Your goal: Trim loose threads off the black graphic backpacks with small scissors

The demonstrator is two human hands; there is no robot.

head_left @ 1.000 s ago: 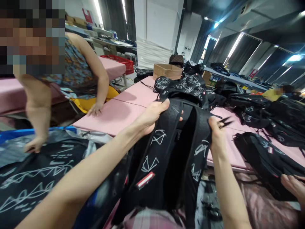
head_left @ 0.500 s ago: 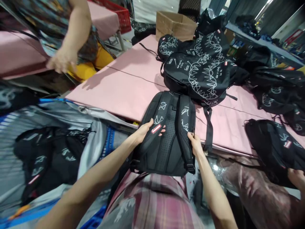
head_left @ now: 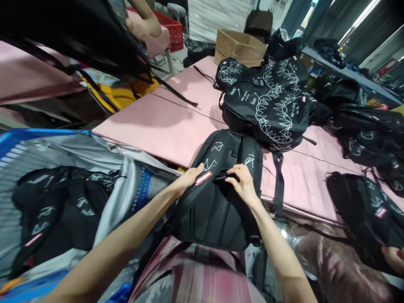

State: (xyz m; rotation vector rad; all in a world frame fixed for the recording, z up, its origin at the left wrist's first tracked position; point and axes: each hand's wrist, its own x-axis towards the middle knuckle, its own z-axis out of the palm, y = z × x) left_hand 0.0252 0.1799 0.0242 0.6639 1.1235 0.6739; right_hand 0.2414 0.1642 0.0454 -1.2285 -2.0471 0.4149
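Observation:
A black backpack (head_left: 202, 221) leans from my lap onto the table edge, its back panel and shoulder straps facing up. White scribbles mark both straps. My left hand (head_left: 188, 180) is closed on the left shoulder strap (head_left: 208, 165), thumb on top beside a red-and-white label (head_left: 203, 178). Over the middle of the back panel, my right hand (head_left: 243, 184) pinches a thin black strap piece (head_left: 221, 176) between thumb and fingers. The piece runs from near the left shoulder strap; its exact kind is hard to make out.
Black backpacks with white drawings (head_left: 268, 107) are piled on the pink table (head_left: 148, 122). A cardboard box (head_left: 238, 46) stands behind. At left, a blue crate (head_left: 41, 132) holds another backpack (head_left: 63, 210). A person's hand (head_left: 394, 257) touches a backpack (head_left: 356, 210) at right.
My right hand has left the right shoulder strap and moved left, pinching the thin strap piece. A large black bag has appeared at upper left, in front of the other person.

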